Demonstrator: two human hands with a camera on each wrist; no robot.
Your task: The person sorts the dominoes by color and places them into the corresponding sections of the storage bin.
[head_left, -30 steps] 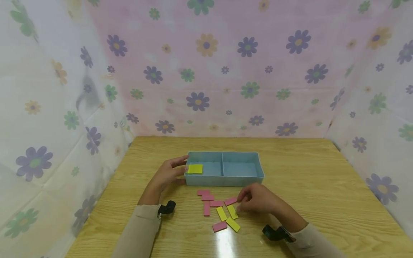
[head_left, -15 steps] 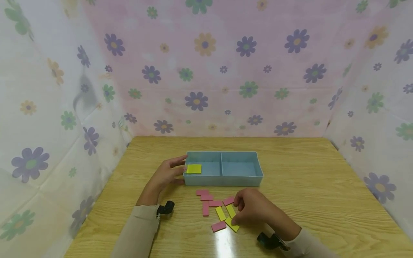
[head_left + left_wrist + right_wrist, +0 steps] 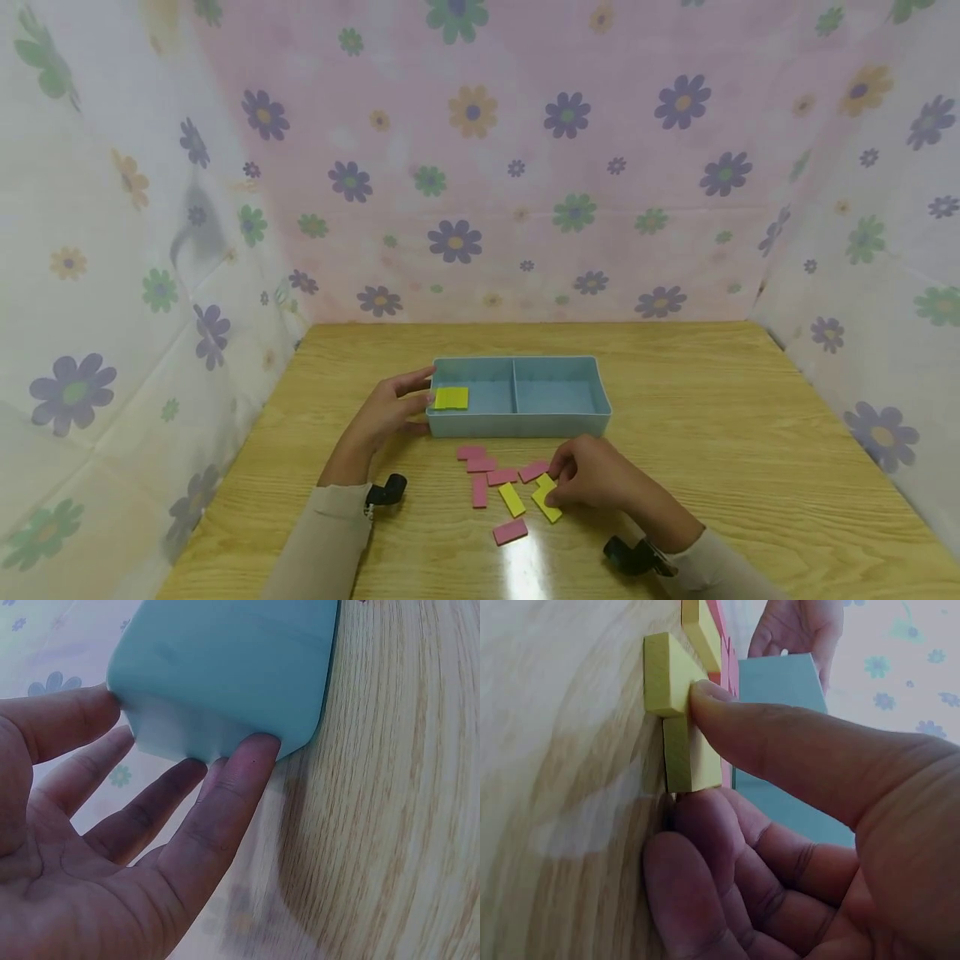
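My left hand (image 3: 384, 415) rests its spread, fairly straight fingers against the left end of a light blue two-part box (image 3: 517, 426); in the left wrist view its fingertips (image 3: 257, 750) touch the end wall. Two yellow blocks (image 3: 546, 503) lie side by side, offset lengthwise, under my right hand (image 3: 600, 475). In the right wrist view, the thumb presses on one yellow block (image 3: 658, 675), and the curled fingers meet the end of the other yellow block (image 3: 678, 756). Several yellow blocks (image 3: 452, 398) sit together in the box's left compartment.
Another yellow block (image 3: 512, 499) lies just left of the right hand. Several pink blocks (image 3: 481, 465) are scattered in front of the box, and one pink block (image 3: 511, 532) lies nearer. A flowered cloth (image 3: 480, 167) surrounds the wooden table (image 3: 675, 375).
The right hand reached toward the nearest yellow block, then brought it up and right, alongside the other yellow block. The left hand stays at the box.
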